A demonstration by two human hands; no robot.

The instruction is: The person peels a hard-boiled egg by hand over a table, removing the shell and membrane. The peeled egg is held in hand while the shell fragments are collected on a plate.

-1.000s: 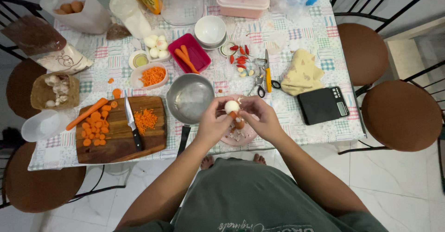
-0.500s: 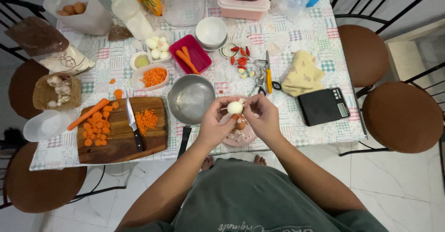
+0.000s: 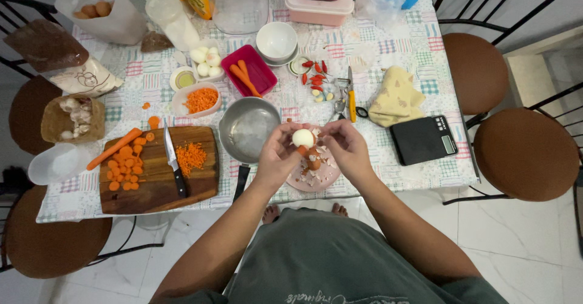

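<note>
A half-peeled boiled egg is held between the left hand and right hand, just above a pink plate of shell bits beside the metal pan. It is likely slippery and soft — best pinched lightly at the ends.

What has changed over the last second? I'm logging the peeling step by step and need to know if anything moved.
Very little. Both hands, left hand and right hand, keep hold of the boiled egg above the pink plate of shell bits; the fingers shifted only slightly around it. Knife, cutting board, metal pan and scale stayed put.
</note>
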